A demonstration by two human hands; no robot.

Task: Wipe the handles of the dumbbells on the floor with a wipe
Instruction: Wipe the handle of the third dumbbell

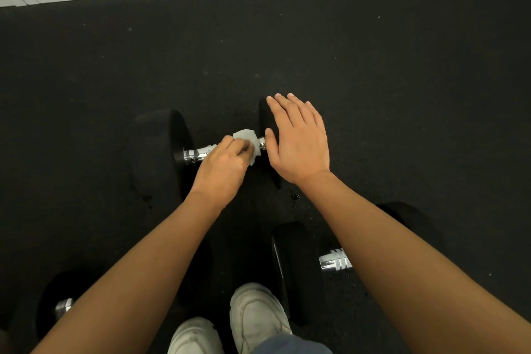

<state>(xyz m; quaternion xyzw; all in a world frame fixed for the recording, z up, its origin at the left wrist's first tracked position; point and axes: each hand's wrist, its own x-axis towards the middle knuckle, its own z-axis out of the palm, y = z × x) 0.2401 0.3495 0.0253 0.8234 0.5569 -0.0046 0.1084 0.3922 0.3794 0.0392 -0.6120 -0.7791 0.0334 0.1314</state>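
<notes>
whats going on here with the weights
A person is wiping dumbbells on a black floor. The left hand grips a white wipe around the chrome handle of the far dumbbell, near its right end. The right hand lies flat and open on that dumbbell's right head, apparently steadying it. A near-left dumbbell and a near-right dumbbell lie by the shoes, partly hidden by the arms, no hand on them.

text: none legible | labels: none | numbers: none
</notes>
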